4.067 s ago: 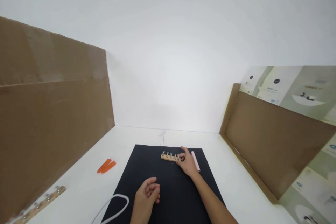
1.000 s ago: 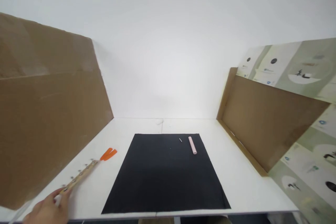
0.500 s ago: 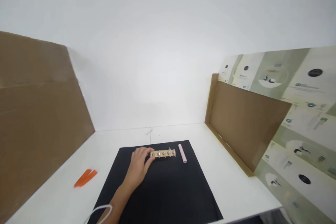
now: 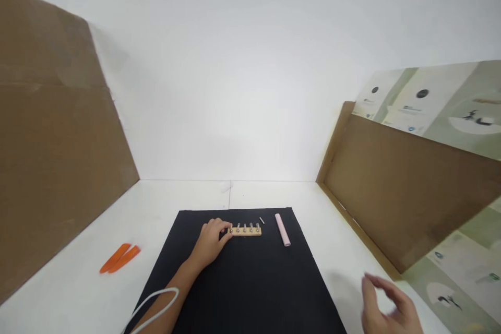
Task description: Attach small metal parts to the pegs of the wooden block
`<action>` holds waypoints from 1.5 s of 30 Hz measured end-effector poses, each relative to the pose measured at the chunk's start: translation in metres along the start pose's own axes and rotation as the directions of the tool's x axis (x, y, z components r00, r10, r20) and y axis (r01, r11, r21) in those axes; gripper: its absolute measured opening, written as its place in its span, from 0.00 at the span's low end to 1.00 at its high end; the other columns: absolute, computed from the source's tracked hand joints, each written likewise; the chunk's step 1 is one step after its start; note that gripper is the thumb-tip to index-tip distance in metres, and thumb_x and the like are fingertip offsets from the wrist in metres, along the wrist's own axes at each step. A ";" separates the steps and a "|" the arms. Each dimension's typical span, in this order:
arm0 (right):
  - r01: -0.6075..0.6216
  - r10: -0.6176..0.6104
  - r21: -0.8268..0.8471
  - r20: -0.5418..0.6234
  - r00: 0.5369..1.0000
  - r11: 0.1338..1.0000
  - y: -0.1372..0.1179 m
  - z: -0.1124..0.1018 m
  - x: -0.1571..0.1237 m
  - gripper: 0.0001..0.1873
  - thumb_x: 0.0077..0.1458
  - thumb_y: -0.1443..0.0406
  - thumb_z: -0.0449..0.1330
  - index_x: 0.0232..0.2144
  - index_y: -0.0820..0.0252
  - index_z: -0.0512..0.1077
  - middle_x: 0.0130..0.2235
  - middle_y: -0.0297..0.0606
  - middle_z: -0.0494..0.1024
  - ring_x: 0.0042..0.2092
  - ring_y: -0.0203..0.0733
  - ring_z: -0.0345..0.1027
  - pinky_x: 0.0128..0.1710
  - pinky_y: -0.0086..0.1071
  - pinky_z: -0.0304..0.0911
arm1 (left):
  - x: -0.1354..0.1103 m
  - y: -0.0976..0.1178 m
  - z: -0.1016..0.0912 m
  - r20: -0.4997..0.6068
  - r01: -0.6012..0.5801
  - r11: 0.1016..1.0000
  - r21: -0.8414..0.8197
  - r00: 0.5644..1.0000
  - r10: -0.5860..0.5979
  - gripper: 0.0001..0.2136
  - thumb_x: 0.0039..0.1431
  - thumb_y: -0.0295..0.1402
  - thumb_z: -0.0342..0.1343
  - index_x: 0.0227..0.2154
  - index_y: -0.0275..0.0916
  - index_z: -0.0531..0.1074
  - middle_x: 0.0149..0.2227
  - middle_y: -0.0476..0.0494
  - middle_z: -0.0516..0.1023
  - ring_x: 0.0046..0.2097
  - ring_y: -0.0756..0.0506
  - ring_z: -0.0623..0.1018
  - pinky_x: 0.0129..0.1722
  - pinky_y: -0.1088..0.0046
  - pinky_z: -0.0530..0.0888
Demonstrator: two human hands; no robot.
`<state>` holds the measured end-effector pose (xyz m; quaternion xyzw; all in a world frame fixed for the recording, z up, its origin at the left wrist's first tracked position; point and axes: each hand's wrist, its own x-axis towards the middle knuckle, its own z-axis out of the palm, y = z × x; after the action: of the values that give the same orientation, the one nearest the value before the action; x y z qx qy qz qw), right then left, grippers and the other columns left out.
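Gripping the bolt-studded wooden strip [image 4: 246, 231] with the left hand [image 4: 211, 243], pink tube [image 4: 282, 229] nearby, right hand [image 4: 387, 305] open.

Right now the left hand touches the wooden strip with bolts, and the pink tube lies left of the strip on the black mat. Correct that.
Wrong side: the head view shows the pink tube right of the wooden strip, not left. It is on the black mat, and the left hand touches the strip.

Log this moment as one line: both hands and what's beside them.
left hand: fingers at end of studded wooden strip | right hand: open, empty, beyond black mat | nearby: pink tube, small metal pin
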<state>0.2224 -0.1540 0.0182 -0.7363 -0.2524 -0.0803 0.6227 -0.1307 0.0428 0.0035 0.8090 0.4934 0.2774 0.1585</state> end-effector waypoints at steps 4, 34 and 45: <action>0.313 -0.326 0.094 0.360 0.874 0.945 -0.067 0.090 0.011 0.16 0.52 0.54 0.59 0.37 0.60 0.74 0.37 0.44 0.79 0.39 0.49 0.72 0.45 0.43 0.66 | 0.001 0.002 -0.001 -0.003 0.021 0.999 -0.039 1.000 -0.022 0.10 0.59 0.37 0.54 0.41 0.44 0.76 0.36 0.46 0.75 0.41 0.43 0.72 0.43 0.66 0.64; 0.851 -0.475 0.033 0.841 0.260 0.525 -0.069 0.203 -0.030 0.08 0.60 0.62 0.58 0.32 0.55 0.76 0.40 0.40 0.75 0.46 0.48 0.62 0.54 0.45 0.47 | 0.005 0.004 0.001 -0.008 0.089 0.996 -0.002 0.996 -0.090 0.13 0.58 0.45 0.54 0.38 0.46 0.78 0.32 0.48 0.77 0.37 0.44 0.73 0.38 0.67 0.66; 0.887 -0.524 0.047 0.820 0.228 0.460 -0.064 0.206 -0.033 0.07 0.61 0.64 0.56 0.35 0.56 0.75 0.41 0.41 0.75 0.48 0.49 0.62 0.60 0.48 0.44 | 0.009 0.003 0.003 -0.025 0.144 0.989 -0.017 0.989 -0.145 0.15 0.61 0.44 0.50 0.33 0.45 0.80 0.31 0.47 0.78 0.37 0.43 0.74 0.39 0.67 0.67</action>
<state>0.1237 0.0403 0.0162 -0.6060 -0.7708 -0.1093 0.1635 -0.1238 0.0494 0.0049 0.7662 0.5506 0.2794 0.1781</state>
